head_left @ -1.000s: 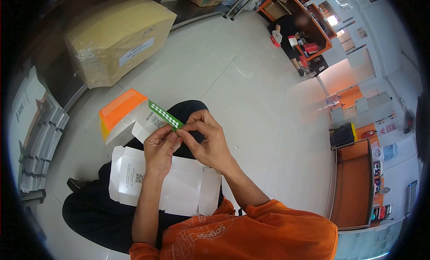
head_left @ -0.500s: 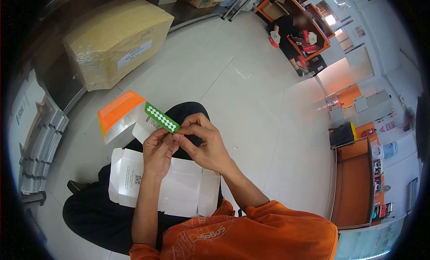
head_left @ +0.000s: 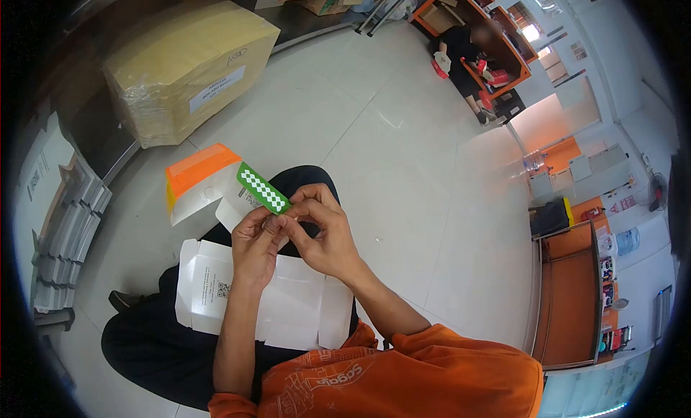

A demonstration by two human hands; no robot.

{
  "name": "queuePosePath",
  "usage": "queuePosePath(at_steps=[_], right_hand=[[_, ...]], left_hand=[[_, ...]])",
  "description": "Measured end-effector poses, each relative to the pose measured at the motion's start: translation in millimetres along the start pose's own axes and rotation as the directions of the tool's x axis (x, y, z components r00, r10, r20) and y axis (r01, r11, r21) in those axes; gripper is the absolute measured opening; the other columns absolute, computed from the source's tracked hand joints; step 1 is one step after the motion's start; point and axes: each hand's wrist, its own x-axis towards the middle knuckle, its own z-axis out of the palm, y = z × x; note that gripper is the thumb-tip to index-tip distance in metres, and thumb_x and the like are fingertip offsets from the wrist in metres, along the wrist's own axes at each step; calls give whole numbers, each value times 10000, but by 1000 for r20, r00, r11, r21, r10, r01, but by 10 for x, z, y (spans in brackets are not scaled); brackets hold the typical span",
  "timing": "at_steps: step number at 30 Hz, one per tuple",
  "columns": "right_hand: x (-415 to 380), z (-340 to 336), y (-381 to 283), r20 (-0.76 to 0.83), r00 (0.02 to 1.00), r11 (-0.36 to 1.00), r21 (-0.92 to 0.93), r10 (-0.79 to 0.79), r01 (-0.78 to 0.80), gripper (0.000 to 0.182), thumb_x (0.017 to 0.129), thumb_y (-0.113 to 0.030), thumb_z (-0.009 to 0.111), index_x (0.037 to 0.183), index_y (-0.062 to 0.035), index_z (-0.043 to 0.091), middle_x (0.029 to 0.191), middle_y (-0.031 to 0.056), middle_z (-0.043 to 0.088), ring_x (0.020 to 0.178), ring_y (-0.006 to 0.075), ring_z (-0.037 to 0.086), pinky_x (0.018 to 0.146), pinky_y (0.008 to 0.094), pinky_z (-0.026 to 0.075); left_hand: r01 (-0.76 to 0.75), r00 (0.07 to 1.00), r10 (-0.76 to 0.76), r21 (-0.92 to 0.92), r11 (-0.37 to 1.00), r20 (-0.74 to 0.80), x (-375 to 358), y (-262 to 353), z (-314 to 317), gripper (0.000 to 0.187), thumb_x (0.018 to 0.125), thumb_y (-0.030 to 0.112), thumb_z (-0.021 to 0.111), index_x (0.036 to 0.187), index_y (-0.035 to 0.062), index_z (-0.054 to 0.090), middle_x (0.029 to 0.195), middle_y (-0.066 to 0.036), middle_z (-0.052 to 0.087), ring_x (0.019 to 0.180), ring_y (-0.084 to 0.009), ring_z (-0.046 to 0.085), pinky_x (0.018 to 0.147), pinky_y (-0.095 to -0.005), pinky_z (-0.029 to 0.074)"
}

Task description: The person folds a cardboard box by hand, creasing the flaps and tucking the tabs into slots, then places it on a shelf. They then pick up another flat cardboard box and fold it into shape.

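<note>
The orange-and-white carton [head_left: 204, 166] has shifted slightly right over the last half second, and the green strip [head_left: 263, 190] with it, while both my hands stay nearly where they were. On the strip I see rows of white diamonds. My left hand [head_left: 255, 245] and right hand [head_left: 327, 231] meet with fingertips closed in a pinch on its near right end; the rest of it runs out of my grip to the far left, along the carton's right side. Part of a printed code [head_left: 250, 197] shows beside it, too small to read.

A flat white carton blank [head_left: 291, 303] lies across my lap, under my wrists, with a QR code [head_left: 224, 291] and fine print I cannot make out. Lettering on my orange shirt [head_left: 439, 367] looks like "sagala", though I'm not certain. On the far left, a big wrapped box [head_left: 180, 58] bears a handwritten mark [head_left: 237, 56], possibly "ASD", and a blurred white label [head_left: 217, 89]. Stacked blanks [head_left: 61, 231] stand at left.
</note>
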Motion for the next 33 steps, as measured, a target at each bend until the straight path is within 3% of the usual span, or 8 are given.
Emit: queuePosePath(at_steps=[11, 14, 17, 21, 23, 28, 30, 33], right_hand=[[72, -63, 83, 35, 988, 976, 152, 153, -156, 184, 846, 38, 676, 1014, 28, 603, 1143, 156, 588, 1022, 218, 632, 858, 324, 566], [153, -190, 181, -6, 976, 960, 180, 220, -215, 264, 820, 65, 699, 1060, 17, 601, 1057, 100, 637, 952, 161, 632, 800, 287, 551], [310, -357, 124, -77, 955, 955, 103, 286, -278, 308, 796, 98, 709, 1071, 4, 608, 969, 66, 663, 902, 122, 626, 767, 258, 530], [374, -508, 234, -180, 879, 855, 381, 442, -352, 311, 798, 119, 674, 1084, 21, 604, 987, 99, 647, 870, 148, 633, 737, 275, 540], [392, -550, 193, -193, 843, 811, 444, 502, -381, 294, 810, 100, 668, 1089, 29, 603, 983, 108, 643, 854, 158, 636, 729, 279, 542], [390, -574, 268, -255, 788, 779, 484, 561, -398, 284, 834, 48, 662, 1111, 40, 601, 967, 123, 636, 813, 170, 639, 709, 280, 538], [406, -591, 295, -234, 798, 777, 487, 556, -398, 296, 822, 45, 673, 1111, 44, 607, 968, 126, 633, 805, 172, 638, 699, 284, 535], [442, -608, 271, -220, 798, 793, 420, 561, -441, 262, 807, 59, 684, 1065, 42, 639, 974, 123, 649, 820, 162, 636, 713, 282, 531]], left_hand=[[-13, 1000, 11, 89, 996, 23, -31, 164, 150, 275, 995, 118, 540, 1233, -4, 606, 1099, -101, 651, 990, -164, 644, 872, -316, 553], [-79, 996, 46, 567, 820, 72, -33, 254, 156, 284, 988, 156, 572, 1211, -12, 625, 1080, -98, 660, 989, -164, 643, 859, -302, 538], [-214, 976, 187, 683, 699, 113, -80, 437, 228, 248, 979, 160, 586, 1146, -10, 656, 987, -72, 663, 888, -131, 623, 743, -260, 511], [-144, 989, 96, 646, 749, 109, -137, 749, 154, 211, 958, 156, 608, 1075, -1, 689, 882, -68, 673, 719, -103, 596, 616, -229, 476], [32, 974, -188, 750, 661, 124, -129, 856, 101, 197, 934, 160, 637, 1022, -3, 705, 826, -71, 675, 689, -100, 588, 618, -229, 475], [-21, 974, -200, 928, 371, 102, -127, 789, 128, 126, 854, 123, 725, 939, 30, 713, 789, -33, 667, 686, -98, 592, 596, -238, 462], [-281, 947, -125, 952, 121, 295, -144, 729, 189, 164, 779, 98, 772, 923, 72, 699, 833, -27, 629, 755, -147, 613, 618, -275, 483], [-513, 855, 46, 856, -58, 516, -208, 564, 405, 253, 719, 98, 795, 943, 104, 678, 913, -44, 586, 850, -213, 611, 683, -330, 506]])
